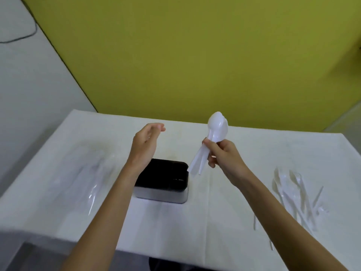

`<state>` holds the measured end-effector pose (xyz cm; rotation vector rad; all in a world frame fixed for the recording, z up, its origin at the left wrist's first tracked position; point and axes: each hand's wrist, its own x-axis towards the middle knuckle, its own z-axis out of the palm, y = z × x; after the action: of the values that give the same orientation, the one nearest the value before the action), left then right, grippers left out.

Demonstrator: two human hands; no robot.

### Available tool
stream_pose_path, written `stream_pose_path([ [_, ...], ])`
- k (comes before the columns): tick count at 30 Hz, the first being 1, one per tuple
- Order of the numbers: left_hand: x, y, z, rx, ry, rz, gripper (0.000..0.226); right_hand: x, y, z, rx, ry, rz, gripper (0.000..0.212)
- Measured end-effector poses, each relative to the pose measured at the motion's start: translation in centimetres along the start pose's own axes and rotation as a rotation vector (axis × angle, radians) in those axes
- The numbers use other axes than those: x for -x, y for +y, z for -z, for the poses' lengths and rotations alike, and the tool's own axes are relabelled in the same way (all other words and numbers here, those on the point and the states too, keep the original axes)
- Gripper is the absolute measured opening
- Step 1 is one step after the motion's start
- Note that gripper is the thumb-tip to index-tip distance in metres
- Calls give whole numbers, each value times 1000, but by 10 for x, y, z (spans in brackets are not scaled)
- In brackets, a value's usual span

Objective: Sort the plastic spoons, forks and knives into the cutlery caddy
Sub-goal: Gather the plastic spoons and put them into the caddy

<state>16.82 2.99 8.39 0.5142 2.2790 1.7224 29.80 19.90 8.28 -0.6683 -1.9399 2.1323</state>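
Observation:
A dark cutlery caddy [162, 196] with a metal wall stands at the middle of the white table. My right hand [222, 157] grips a bunch of white plastic spoons [214, 130], bowls up, handles pointing down toward the caddy's right rim. My left hand [145, 143] hovers above the caddy's left side, fingers relaxed and holding nothing. A pile of clear plastic forks [293, 194] lies on the table at the right. More clear cutlery [93, 184], hard to tell apart, lies at the left.
The white tablecloth [205, 222] ends at a front edge close to me. A yellow-green wall [195, 55] rises behind the table. A dark object [168, 265] sits below the table's front edge.

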Motion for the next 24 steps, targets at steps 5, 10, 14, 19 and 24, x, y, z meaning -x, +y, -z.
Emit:
stream_pose_path([
  [5, 8, -50, 65, 106, 108, 158, 35, -17, 1, -86, 4, -28, -15, 29],
  [10, 19, -89, 76, 357, 25, 333, 50, -22, 12, -140, 36, 28, 21, 26],
  [14, 23, -107, 75, 515, -75, 422, 60, -21, 29, -167, 294, 69, 110, 19],
  [19, 24, -119, 73, 591, -137, 420, 70, -9, 45, -182, 681, -3, 166, 20],
  [24, 25, -130, 77, 704, -162, 474, 64, -3, 50, -182, 806, 4, 151, 26],
])
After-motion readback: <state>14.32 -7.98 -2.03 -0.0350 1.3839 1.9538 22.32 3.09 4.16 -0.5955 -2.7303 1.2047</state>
